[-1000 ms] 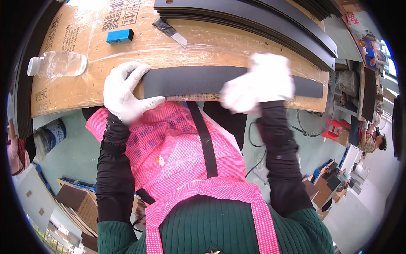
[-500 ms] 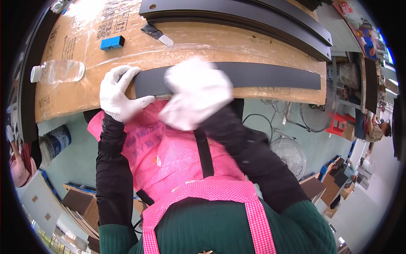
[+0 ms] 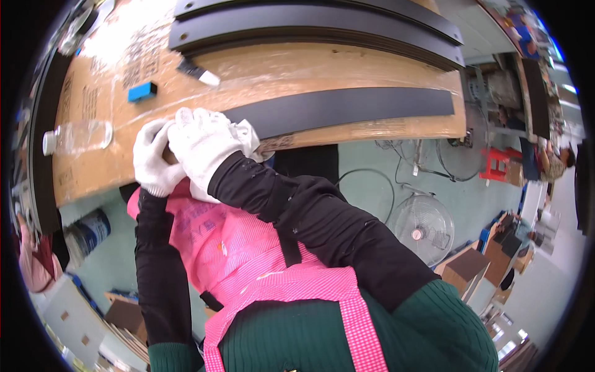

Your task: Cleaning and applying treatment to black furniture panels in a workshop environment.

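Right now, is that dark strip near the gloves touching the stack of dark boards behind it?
Apart. The head view shows a band of brown cardboard between the dark strip and the stack of dark boards.

Long dark strip [image 3: 347,110], flat on cardboard [image 3: 279,69]; crumpled white cloth [image 3: 248,137]

The gloved left hand [image 3: 152,162] stood just past nine o'clock, its thumb and fingers curved with a gap between. The gloved right hand [image 3: 201,144] lay nearer ten, partly covering it, its grip hidden. The left forearm [image 3: 162,273] rose from seven; the right forearm [image 3: 300,208] slanted across from four.
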`<state>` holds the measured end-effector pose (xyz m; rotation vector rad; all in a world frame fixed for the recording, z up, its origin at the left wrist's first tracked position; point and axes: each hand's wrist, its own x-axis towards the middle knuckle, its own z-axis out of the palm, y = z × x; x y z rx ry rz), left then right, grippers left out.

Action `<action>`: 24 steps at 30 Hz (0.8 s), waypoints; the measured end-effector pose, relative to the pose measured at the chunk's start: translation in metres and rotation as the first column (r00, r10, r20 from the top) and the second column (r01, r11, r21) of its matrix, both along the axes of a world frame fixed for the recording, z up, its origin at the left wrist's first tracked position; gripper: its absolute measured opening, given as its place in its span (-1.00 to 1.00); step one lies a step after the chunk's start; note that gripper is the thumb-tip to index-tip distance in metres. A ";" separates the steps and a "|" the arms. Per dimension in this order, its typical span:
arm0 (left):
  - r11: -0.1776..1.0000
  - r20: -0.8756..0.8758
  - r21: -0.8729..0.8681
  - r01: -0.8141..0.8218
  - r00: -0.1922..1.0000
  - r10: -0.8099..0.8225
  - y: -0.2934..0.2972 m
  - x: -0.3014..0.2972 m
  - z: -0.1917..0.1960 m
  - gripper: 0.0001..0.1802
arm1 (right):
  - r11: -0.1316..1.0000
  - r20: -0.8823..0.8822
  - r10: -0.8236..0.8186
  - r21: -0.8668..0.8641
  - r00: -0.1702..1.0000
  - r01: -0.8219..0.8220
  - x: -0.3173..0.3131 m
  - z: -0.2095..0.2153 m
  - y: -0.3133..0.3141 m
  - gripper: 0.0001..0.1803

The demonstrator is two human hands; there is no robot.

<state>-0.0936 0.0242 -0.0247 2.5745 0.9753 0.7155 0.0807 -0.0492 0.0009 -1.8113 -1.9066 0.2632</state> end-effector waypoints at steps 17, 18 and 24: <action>0.999 -0.061 -0.040 -0.015 0.998 0.012 -0.005 0.004 0.011 -0.17 | 0.602 0.563 -0.243 -0.551 0.790 0.578 0.257 0.007 -0.049 -0.71; 0.999 -0.062 -0.036 -0.013 0.998 0.011 -0.005 0.001 0.007 -0.18 | 0.649 0.520 -0.236 -0.544 0.821 0.531 0.204 0.019 -0.037 -0.64; 0.999 -0.068 -0.051 -0.010 0.998 0.007 -0.007 -0.002 0.008 -0.19 | 0.814 0.641 -0.048 -0.419 0.766 0.401 0.278 0.028 -0.065 -0.84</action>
